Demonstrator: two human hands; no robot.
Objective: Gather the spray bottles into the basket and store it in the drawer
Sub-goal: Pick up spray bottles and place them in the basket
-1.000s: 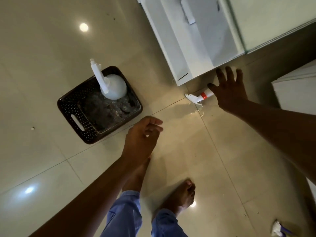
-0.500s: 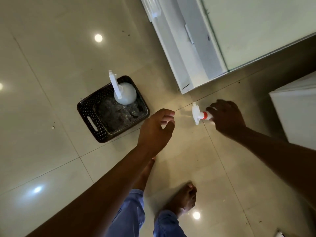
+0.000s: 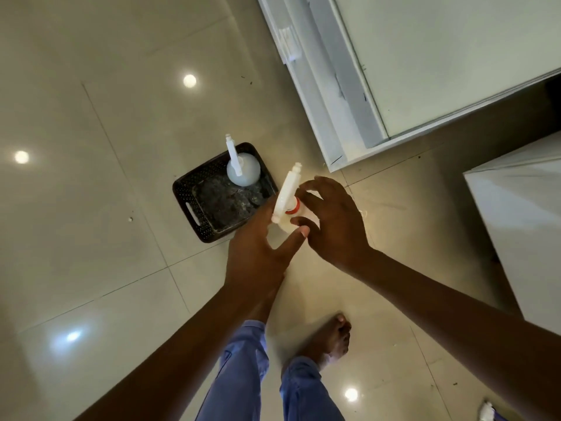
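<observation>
A dark perforated basket (image 3: 185,193) sits on the tiled floor with a round white spray bottle (image 3: 244,169) standing in its far corner. A second white spray bottle with a red collar (image 3: 287,192) is lifted off the floor just right of the basket, nozzle pointing up and away. My right hand (image 3: 331,221) grips its body from the right. My left hand (image 3: 258,247) meets it from the left with fingers spread, thumb under the bottle and fingers behind its trigger head. The bottle's body is mostly hidden by my hands.
A white cabinet with its low drawer (image 3: 321,95) pulled out stands beyond my hands. A white block (image 3: 522,226) is at the right. Part of another spray bottle (image 3: 486,412) lies on the floor at the bottom right. My bare feet and blue trousers are below.
My right hand has lifted the red-collared bottle from the floor and carried it left toward the basket. My left hand has come up to meet it.
</observation>
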